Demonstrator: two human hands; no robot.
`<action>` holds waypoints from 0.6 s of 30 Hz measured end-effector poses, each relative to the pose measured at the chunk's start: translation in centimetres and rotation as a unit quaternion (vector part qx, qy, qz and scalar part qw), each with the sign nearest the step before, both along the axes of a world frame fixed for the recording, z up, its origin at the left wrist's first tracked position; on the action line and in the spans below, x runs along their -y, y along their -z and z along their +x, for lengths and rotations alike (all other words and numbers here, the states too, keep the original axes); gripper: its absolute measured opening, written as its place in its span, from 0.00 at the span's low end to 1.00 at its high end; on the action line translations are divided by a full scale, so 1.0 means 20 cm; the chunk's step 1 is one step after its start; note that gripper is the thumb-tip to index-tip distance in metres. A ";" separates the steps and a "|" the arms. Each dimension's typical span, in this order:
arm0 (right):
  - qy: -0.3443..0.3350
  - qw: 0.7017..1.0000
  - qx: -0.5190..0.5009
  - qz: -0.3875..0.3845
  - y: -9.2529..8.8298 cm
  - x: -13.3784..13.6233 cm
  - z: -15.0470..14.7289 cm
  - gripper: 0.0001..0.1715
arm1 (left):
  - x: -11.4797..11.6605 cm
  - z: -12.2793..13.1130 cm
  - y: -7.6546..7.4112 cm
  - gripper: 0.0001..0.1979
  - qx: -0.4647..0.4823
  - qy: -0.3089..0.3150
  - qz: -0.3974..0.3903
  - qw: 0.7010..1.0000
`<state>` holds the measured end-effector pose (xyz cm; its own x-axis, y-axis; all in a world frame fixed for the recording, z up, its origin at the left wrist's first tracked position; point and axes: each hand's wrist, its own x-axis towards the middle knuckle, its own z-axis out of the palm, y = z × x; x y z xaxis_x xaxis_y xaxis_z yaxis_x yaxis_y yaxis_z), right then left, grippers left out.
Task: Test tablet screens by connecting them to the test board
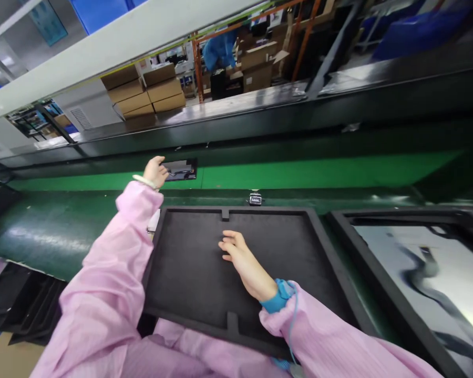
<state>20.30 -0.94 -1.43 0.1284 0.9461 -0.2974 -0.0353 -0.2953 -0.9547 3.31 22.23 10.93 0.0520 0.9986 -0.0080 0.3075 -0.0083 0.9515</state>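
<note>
My left hand [155, 172] reaches out over the green belt, fingers loosely apart. Its fingertips are at the left end of a flat, dark, glossy panel [181, 170] with a thin dark cable on it; whether they touch it I cannot tell. Closer to me lies a shallow black foam tray [189, 262] with a small notch block at its far and near sides. My right hand [246, 262] hovers above this tray, fingers slightly bent and spread, nothing in them. A blue band is around that wrist.
At right stands another black tray [372, 273] holding a shiny silver panel [453, 283] with dark cables. A small metal counter [255, 199] sits on the bench edge beyond the middle tray. Black trays [27, 294] are stacked low at left. Cardboard boxes [145, 92] stand behind the line.
</note>
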 end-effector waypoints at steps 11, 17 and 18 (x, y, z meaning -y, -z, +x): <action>-0.254 0.737 0.576 0.246 0.04 0.65 0.01 0.29 | 1.09 -0.70 0.23 0.12 -0.281 0.034 -0.036 0.959; -0.151 0.720 0.560 0.381 0.14 0.75 -0.03 0.23 | 1.26 -0.71 0.40 0.23 -0.294 0.007 -0.043 0.955; -0.140 0.719 0.551 0.400 0.12 0.77 -0.04 0.20 | 1.27 -0.71 0.39 0.25 -0.281 -0.013 -0.039 0.959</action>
